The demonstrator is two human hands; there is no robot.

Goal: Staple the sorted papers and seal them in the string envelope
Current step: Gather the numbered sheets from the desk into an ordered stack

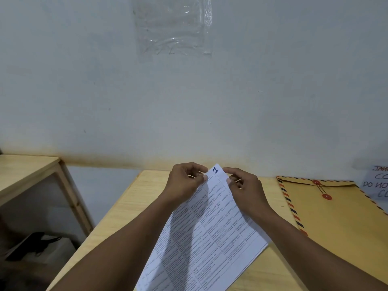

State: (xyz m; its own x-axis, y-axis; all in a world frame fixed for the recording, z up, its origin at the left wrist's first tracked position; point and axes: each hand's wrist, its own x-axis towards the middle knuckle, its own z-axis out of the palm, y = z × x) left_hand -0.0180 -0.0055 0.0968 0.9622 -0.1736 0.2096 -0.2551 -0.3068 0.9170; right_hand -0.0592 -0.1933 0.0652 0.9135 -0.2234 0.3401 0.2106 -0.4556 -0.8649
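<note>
A stack of printed white papers (pixel 210 229) lies slanted on the wooden table (pixel 134 202), its far corner marked with a blue "1". My left hand (pixel 184 183) pinches the left side of that far corner. My right hand (pixel 243 187) pinches its right side. To the right lies a tan string envelope (pixel 340 223) with a striped border and two red discs joined by a string. No stapler is in view.
A white wall stands right behind the table, with a clear plastic sheet (pixel 172 26) taped high on it. A handwritten white note (pixel 378 182) leans at the far right. A second wooden table (pixel 23 171) stands at the left, with dark objects beneath it.
</note>
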